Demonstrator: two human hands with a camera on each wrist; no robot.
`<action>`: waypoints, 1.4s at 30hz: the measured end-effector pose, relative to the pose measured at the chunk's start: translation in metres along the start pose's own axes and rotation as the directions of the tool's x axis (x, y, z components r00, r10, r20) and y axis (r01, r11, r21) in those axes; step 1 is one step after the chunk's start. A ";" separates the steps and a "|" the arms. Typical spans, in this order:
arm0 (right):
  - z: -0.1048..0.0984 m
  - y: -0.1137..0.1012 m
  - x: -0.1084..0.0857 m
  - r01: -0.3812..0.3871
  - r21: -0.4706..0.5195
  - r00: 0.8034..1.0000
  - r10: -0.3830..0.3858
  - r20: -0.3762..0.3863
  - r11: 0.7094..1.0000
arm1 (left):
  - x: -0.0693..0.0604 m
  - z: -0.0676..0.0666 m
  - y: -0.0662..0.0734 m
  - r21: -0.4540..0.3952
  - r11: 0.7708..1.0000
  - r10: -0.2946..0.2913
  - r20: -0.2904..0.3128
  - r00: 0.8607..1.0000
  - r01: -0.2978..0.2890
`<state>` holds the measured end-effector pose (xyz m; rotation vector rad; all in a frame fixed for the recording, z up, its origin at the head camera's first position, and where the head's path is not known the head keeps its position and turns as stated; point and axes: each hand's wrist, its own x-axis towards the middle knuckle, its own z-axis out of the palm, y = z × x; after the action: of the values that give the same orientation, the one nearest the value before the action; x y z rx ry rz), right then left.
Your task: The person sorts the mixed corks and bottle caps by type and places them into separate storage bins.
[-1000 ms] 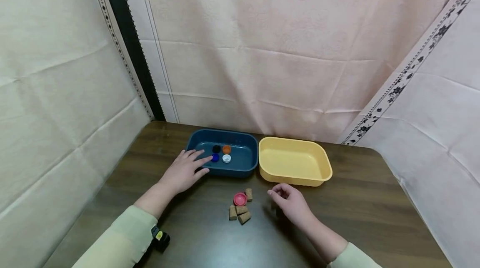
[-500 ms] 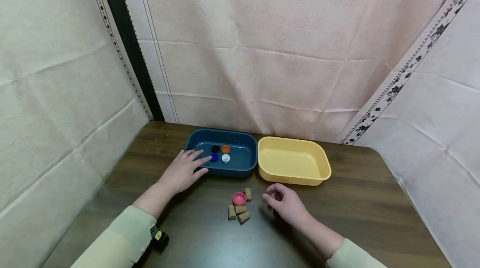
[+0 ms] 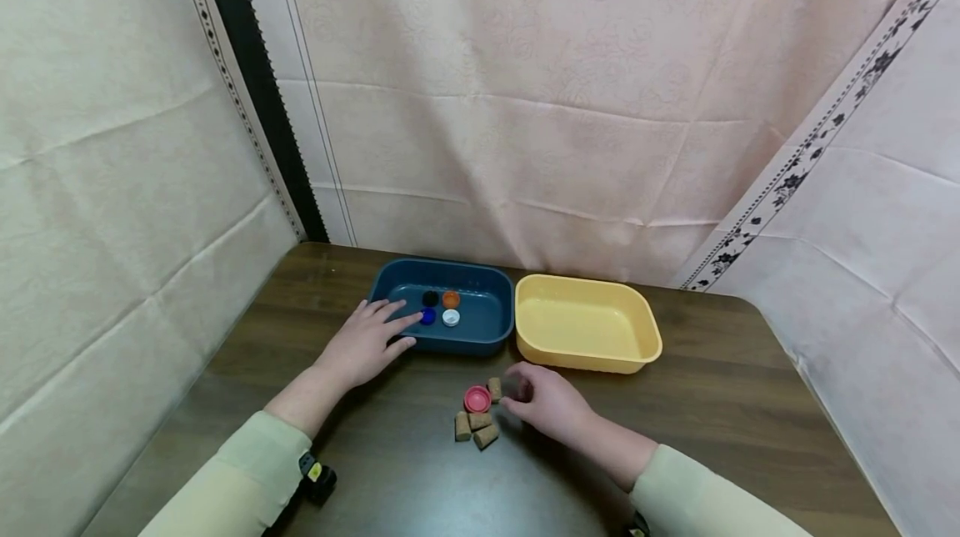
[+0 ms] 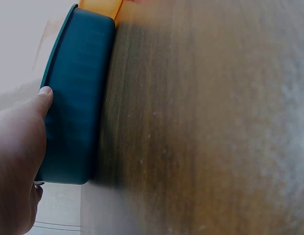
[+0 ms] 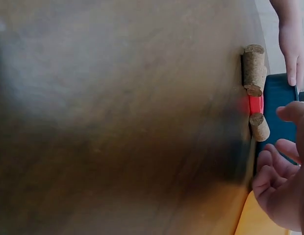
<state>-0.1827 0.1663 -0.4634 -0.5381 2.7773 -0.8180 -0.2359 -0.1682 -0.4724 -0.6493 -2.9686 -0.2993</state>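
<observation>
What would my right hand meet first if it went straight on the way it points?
Probably the cork just right of the red cap, though your right hand's height is unclear.

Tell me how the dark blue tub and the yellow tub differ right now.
Colour aside, the dark blue tub holds four small round caps, while no caps show in the yellow tub. The left hand lies across the dark blue tub's rim; no hand lies across the yellow tub's. Both are open-topped, with rounded corners, side by side on the wooden table.
</observation>
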 end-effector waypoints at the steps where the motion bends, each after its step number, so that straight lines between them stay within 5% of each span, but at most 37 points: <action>1: 0.000 -0.001 0.002 -0.009 -0.009 1.000 0.009 0.016 1.000 | 0.000 0.000 0.000 0.000 1.000 -0.001 0.000 1.000 0.001; 14: 0.006 -0.002 0.012 -0.001 -0.089 0.996 0.009 0.090 0.996 | 0.002 0.000 0.001 0.018 1.000 0.008 0.000 1.000 -0.008; 26: 0.010 -0.003 0.015 0.023 -0.127 0.998 -0.015 0.062 0.992 | 0.002 -0.001 0.002 0.006 1.000 0.004 -0.005 1.000 -0.004; 42: 0.008 -0.003 0.013 -0.065 -0.030 0.997 0.066 0.047 0.997 | -0.001 -0.001 0.000 -0.007 1.000 0.000 -0.003 1.000 0.000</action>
<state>-0.1920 0.1550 -0.4693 -0.4624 2.7505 -0.7424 -0.2351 -0.1682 -0.4715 -0.6483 -2.9658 -0.3113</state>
